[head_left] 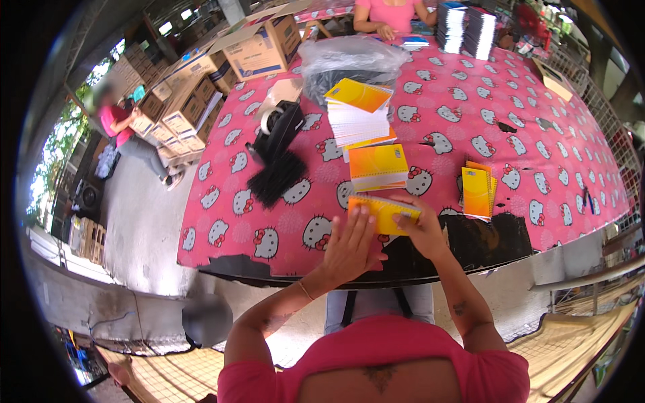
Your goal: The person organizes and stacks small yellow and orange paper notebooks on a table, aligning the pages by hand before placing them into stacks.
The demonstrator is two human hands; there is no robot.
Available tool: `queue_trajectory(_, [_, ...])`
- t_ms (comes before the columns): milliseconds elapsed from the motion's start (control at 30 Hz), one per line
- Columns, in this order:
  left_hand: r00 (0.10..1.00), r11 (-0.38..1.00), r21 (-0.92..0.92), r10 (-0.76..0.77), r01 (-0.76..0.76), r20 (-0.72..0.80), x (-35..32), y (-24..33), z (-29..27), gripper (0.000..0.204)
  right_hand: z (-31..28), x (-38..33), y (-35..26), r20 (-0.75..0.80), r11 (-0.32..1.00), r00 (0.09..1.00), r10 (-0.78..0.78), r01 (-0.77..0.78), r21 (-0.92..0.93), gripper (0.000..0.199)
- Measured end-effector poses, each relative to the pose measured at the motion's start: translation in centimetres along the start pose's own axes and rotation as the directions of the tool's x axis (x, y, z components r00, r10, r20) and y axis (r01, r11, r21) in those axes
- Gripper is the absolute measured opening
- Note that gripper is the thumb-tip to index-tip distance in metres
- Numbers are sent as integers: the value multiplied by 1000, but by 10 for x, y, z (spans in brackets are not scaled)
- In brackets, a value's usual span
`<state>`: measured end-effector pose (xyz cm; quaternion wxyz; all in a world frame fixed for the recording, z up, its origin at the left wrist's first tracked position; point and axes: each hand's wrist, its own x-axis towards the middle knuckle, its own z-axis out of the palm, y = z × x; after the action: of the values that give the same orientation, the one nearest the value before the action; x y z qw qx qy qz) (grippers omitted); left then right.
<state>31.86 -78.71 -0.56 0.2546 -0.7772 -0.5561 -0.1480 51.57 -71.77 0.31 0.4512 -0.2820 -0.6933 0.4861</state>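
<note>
See the notebook (384,219) near the front edge of the bench (564,144), beneath the straight, unclasped fingers of the left hand (349,244) and gripped at one end by those of the right hand (424,230). Probably light, bendy and slick-covered, with a coil (373,197) easily snagged; best taken by the short ends. Count two yellow piles (378,165) ahead, one smaller pile (476,191) at right, one tape dispenser (287,127), two dark stacks (479,33) at the far end.

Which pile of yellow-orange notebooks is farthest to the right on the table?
The small pile by the black patch, to the right of the right hand. It lies apart; the other yellow-orange notebooks are all farther left.
</note>
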Motion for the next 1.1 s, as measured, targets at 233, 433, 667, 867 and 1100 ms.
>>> queue_trajectory(233, [999,981,-193,24,-14,45,21,-3,-11,78,-9,-8,-5,82,980,982,172,-179,87,32])
queue_trajectory(433, [999,943,-331,-32,26,-12,54,-22,-29,71,-5,-9,-7,43,965,977,209,-213,153,27])
queue_trajectory(667, [1000,774,-632,-28,15,-11,51,-43,-35,14,-12,-9,-18,112,945,972,204,-226,235,28])
queue_trajectory(867, [995,809,-588,-33,-31,-98,54,-43,-39,8,-11,-7,-26,100,967,977,187,-201,157,28])
queue_trajectory(1100, [999,752,-659,20,3,28,58,-55,-39,11,-21,-3,-33,186,904,931,314,-353,242,34])
